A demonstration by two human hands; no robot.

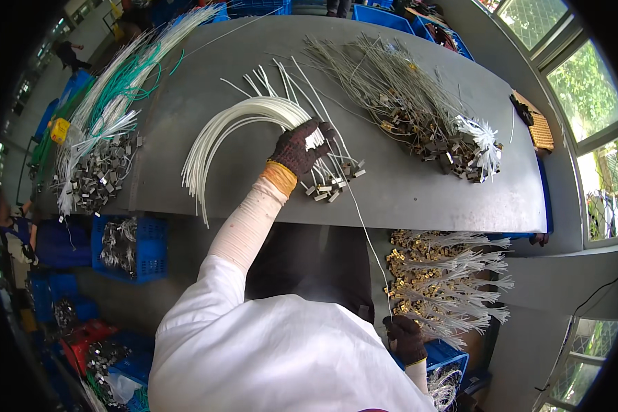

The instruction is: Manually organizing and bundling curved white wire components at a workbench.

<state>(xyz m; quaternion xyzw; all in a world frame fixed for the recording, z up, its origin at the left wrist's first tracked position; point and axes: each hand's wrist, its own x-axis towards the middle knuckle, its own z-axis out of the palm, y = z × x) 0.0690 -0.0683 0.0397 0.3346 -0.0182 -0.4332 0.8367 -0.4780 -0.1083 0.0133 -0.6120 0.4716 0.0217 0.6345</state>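
White cable bundle [216, 134] arcs across bench [165, 185], loop left of left grip [299, 147]. Left grip, dark-gloved, clenched around bundle near connector end. Metal connectors [331, 187] lie on bench, just below and right of that grip. Single white wire [369, 240] runs past bench edge down to right grip [406, 339], curled on wire's lower end.

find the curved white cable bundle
In the head view, left of centre, the bundle curves over the table, in the left hand, left of the grey cable pile.
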